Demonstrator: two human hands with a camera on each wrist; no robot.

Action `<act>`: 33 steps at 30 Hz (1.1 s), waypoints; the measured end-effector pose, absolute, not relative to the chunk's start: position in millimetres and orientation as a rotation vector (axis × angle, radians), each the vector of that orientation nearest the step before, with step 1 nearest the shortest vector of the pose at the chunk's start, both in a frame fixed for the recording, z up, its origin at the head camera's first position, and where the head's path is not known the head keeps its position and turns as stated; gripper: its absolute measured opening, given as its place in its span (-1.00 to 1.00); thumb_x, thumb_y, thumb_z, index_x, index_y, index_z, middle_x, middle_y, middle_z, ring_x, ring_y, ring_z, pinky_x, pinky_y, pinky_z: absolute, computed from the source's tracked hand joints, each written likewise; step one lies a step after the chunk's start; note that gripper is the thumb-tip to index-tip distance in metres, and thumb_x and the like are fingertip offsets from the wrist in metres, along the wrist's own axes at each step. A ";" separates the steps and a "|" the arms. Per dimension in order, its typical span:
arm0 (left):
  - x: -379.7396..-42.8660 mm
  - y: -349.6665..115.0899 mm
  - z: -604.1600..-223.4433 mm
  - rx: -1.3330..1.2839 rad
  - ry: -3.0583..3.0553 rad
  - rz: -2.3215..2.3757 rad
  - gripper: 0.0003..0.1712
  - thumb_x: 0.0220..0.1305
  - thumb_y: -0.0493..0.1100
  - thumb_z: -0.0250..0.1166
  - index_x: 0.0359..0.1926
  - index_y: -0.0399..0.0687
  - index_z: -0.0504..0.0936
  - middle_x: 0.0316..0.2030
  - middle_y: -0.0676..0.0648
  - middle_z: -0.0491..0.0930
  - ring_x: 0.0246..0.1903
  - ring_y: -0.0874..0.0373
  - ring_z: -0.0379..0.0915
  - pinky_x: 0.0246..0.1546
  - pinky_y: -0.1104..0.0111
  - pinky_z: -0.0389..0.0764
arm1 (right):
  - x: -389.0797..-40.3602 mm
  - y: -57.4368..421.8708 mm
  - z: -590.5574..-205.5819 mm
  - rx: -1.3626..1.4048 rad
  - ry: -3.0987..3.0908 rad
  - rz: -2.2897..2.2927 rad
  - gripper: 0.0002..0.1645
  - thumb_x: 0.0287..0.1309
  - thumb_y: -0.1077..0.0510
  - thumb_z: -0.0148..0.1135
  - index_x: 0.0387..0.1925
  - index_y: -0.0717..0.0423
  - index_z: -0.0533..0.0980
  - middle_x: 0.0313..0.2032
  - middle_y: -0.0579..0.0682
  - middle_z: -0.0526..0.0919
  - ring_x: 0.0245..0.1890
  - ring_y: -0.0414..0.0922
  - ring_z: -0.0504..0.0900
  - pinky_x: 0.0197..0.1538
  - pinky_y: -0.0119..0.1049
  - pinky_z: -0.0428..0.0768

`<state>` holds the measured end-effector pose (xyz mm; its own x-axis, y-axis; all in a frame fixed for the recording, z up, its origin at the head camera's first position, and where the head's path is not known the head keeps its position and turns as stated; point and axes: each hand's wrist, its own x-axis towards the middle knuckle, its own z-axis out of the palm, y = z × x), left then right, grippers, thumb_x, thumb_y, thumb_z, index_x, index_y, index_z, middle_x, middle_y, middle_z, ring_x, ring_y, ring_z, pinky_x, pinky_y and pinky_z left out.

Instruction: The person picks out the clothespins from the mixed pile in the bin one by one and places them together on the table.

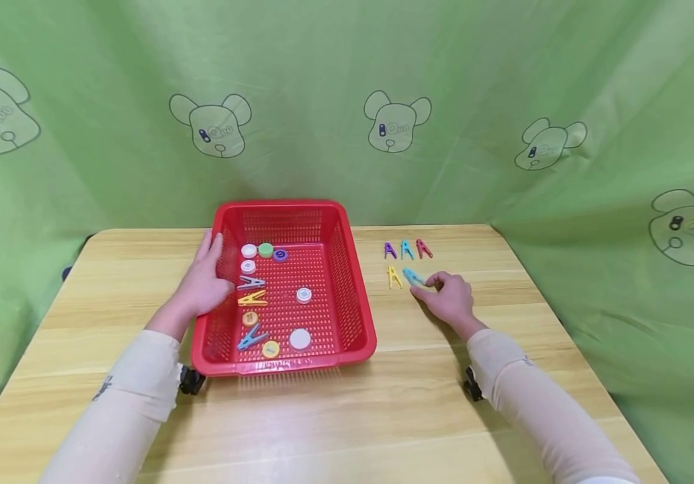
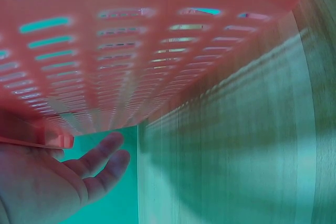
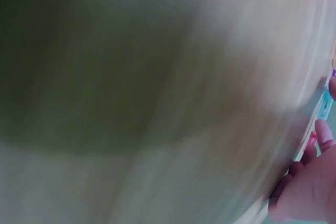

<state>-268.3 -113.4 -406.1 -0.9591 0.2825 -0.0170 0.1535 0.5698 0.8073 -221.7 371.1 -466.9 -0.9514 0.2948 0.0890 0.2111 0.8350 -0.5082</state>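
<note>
A red plastic basket (image 1: pixel 359 296) stands on the wooden table, holding bottle caps and clothespins. My left hand (image 1: pixel 203 286) grips its left rim, the thumb over the inside and the fingers along the outer wall. In the left wrist view, the fingers (image 2: pixel 107 174) extend beside the slotted wall. To the right of the basket, my right hand (image 1: pixel 448 296) pinches a light blue clothespin (image 1: pixel 412 276) with thumb and forefinger, close to the tabletop. A yellowish strip shows between those fingers. Left of it lies a yellow clothespin (image 1: pixel 394 277).
Behind lie a purple clothespin (image 1: pixel 389 250), a blue one (image 1: pixel 406 249) and a red one (image 1: pixel 424 249). Inside the basket are a yellow clothespin (image 1: pixel 252 298), two bluish ones, a green cap (image 1: pixel 265 250) and several other caps. Green curtain (image 1: pixel 310 161) surrounds the table's back and sides.
</note>
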 end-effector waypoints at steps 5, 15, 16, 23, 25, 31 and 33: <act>-268.0 -114.1 -407.3 0.375 2.664 1.333 0.16 0.11 -0.43 0.19 0.58 -0.11 -0.32 0.55 -0.02 -0.58 0.49 -0.24 -0.41 0.29 -0.18 0.21 | -224.8 363.2 -465.9 -0.546 -2.865 0.748 -0.42 0.02 -0.34 0.41 -0.28 0.08 0.58 -0.24 0.09 0.57 -0.15 0.14 0.45 -0.08 0.07 0.37; -266.4 -116.2 -407.7 0.359 2.653 1.347 0.16 0.11 -0.43 0.19 0.58 -0.08 -0.32 0.55 0.01 -0.59 0.49 -0.25 -0.41 0.25 -0.19 0.28 | -228.6 354.2 -462.0 -0.653 -2.898 0.753 -0.36 -0.01 -0.41 0.38 -0.29 0.07 0.58 -0.20 0.10 0.57 -0.06 0.20 0.43 0.00 0.18 0.33; -266.5 -116.7 -407.9 0.358 2.651 1.349 0.16 0.12 -0.43 0.19 0.58 -0.07 -0.33 0.55 0.01 -0.60 0.49 -0.25 -0.41 0.24 -0.19 0.29 | -229.0 353.5 -461.6 -0.652 -2.898 0.752 -0.37 -0.01 -0.41 0.39 -0.29 0.06 0.58 -0.22 0.09 0.57 -0.07 0.19 0.44 0.00 0.18 0.33; -268.8 -118.8 -409.3 0.352 2.646 1.367 0.16 0.12 -0.43 0.19 0.59 -0.07 -0.32 0.55 0.02 -0.58 0.50 -0.24 -0.40 0.19 -0.18 0.37 | -229.5 351.7 -460.1 -0.651 -2.883 0.761 -0.37 -0.07 -0.41 0.43 -0.34 0.06 0.58 -0.26 0.07 0.57 -0.10 0.16 0.44 0.00 0.14 0.33; -269.3 -118.3 -409.2 0.359 2.654 1.358 0.16 0.12 -0.43 0.19 0.59 -0.08 -0.31 0.55 0.02 -0.58 0.50 -0.23 -0.40 0.21 -0.18 0.35 | -228.9 352.3 -460.8 -0.654 -2.878 0.765 -0.35 -0.10 -0.41 0.45 -0.33 0.06 0.58 -0.25 0.08 0.57 -0.10 0.16 0.44 0.00 0.13 0.34; -270.6 -115.3 -408.3 0.364 2.659 1.349 0.15 0.11 -0.43 0.18 0.58 -0.10 -0.30 0.55 0.01 -0.57 0.50 -0.22 -0.40 0.24 -0.17 0.32 | -225.0 355.0 -461.8 -0.663 -2.862 0.767 -0.29 -0.16 -0.39 0.49 -0.24 0.11 0.57 -0.15 0.12 0.57 -0.07 0.16 0.44 -0.03 0.08 0.40; -271.2 -114.7 -407.9 0.363 2.660 1.348 0.15 0.11 -0.43 0.18 0.59 -0.10 -0.30 0.55 0.00 -0.57 0.50 -0.23 -0.39 0.23 -0.17 0.32 | -223.9 354.5 -460.9 -0.649 -2.857 0.762 -0.26 -0.16 -0.38 0.50 -0.19 0.12 0.57 -0.12 0.14 0.54 -0.04 0.17 0.43 -0.05 0.09 0.41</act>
<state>-271.2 -114.7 -407.9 -0.9615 0.2745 -0.0134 0.1516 0.5702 0.8074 -223.9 354.5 -460.9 -0.9018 0.4321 0.0003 0.3746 0.7822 -0.4979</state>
